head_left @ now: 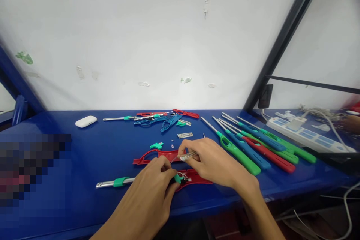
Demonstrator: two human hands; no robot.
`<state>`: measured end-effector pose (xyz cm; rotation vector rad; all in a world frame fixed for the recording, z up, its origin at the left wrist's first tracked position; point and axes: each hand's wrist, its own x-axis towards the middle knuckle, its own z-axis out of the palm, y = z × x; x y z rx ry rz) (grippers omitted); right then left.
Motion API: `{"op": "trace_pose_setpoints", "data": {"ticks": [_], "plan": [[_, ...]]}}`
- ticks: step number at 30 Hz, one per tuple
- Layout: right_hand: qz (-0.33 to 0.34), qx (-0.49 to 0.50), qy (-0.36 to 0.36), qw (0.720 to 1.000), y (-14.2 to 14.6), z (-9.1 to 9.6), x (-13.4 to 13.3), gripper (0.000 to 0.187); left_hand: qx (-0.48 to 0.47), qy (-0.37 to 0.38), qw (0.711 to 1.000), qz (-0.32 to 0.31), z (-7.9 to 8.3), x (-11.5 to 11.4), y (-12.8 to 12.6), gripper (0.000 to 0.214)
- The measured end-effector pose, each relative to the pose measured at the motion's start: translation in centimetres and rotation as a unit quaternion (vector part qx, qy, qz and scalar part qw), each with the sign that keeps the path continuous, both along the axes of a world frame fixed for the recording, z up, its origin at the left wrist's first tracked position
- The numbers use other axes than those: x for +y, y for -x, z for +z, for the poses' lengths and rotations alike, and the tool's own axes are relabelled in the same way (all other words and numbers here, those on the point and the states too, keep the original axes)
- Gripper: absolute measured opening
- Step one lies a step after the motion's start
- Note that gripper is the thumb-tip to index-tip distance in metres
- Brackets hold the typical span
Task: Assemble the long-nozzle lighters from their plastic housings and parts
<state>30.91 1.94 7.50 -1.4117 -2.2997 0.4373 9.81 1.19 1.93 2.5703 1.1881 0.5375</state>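
Note:
My left hand [156, 183] is closed, pinching at a small green part [177, 178] on an open red lighter shell [197, 178] near the table's front edge. My right hand [209, 159] is closed, pinching a small clear tube with a thin wire [188, 156] just above that shell. A second red handle shell [152, 156] lies right behind my hands. A metal tube with a green collar [115, 182] lies to the left, its end reaching toward my left hand.
On the blue table [92, 150]: several finished long lighters in green, blue and red [253, 146] at right, loose blue and red shells and parts [163, 119] at the back, white earbud case [86, 121] at left, white power strip [303, 135] far right.

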Motion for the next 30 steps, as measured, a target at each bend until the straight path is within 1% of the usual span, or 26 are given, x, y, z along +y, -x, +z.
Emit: {"op": "trace_pose_setpoints", "data": {"ticks": [7, 13, 20, 24, 30], "plan": [[-0.001, -0.001, 0.001, 1.000, 0.03, -0.09, -0.01, 0.026, -0.008, 0.014, 1.000, 0.000, -0.19, 0.02, 0.13, 0.025], [-0.001, -0.001, -0.002, 1.000, -0.03, -0.18, 0.07, 0.026, -0.024, 0.002, 1.000, 0.012, -0.37, -0.13, -0.05, 0.024], [-0.003, -0.001, -0.002, 1.000, 0.00, -0.10, -0.03, 0.026, -0.042, -0.007, 0.999, 0.003, -0.37, 0.05, 0.10, 0.020], [-0.004, -0.001, -0.002, 1.000, 0.09, -0.06, -0.07, 0.026, -0.054, -0.006, 0.999, -0.003, -0.38, 0.07, 0.09, 0.021], [-0.007, -0.006, -0.001, 1.000, 0.06, -0.03, 0.09, 0.023, -0.049, 0.005, 0.999, -0.008, -0.32, 0.20, 0.18, 0.023]]}}
